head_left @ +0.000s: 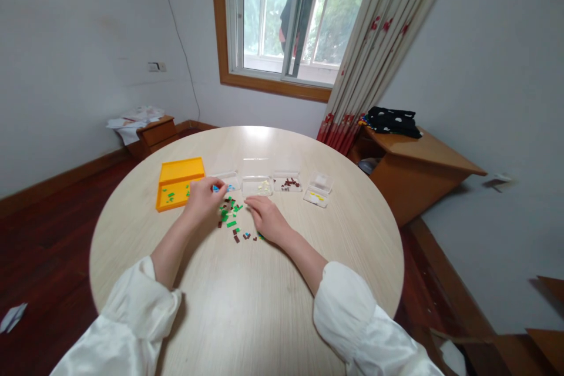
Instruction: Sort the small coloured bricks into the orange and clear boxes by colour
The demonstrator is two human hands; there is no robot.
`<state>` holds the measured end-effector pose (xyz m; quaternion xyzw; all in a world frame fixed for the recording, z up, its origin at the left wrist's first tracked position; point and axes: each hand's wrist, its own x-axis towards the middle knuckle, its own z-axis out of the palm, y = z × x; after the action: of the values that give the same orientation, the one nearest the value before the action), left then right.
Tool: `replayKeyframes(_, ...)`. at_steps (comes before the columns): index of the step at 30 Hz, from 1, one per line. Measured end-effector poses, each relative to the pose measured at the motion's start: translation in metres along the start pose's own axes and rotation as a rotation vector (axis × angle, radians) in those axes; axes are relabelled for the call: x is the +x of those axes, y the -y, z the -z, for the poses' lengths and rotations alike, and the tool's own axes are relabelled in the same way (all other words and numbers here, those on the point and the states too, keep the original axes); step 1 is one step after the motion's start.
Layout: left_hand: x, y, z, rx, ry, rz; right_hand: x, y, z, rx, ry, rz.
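Note:
Over the near edge of a clear box with blue pieces (231, 188), my left hand (203, 198) is closed in a pinch; whatever is between its fingertips is too small to make out. My right hand (269, 220) rests low over the table with its fingers stretched out toward a loose pile of small green and brown toy bricks (231, 224). A few more brown and blue bits (245, 236) lie near its wrist, partly hidden by it. Beside my left hand stands an open yellow case (181, 170) with several green bricks inside.
Further clear boxes stand in a row: one with cream pieces (257, 178), one with brown pieces (287, 185), one with yellow pieces (316, 202). All are on a round wooden table (247, 305). A wooden cabinet (423, 158) and a curtain (365, 53) are behind it; a person shows through the window.

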<state>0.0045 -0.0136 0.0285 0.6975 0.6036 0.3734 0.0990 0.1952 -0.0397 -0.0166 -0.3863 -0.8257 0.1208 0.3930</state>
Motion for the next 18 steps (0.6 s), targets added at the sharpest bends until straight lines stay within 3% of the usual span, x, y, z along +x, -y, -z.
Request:
replayKeyframes(6,0.012,0.026,0.029,0.270,-0.160,0.267,0.003,0.004,0.001,-0.163,0.186,0.137)
replayKeyframes(18,0.012,0.038,0.032,0.401,-0.114,0.427,0.001,0.012,0.007,-0.186,0.322,0.095)
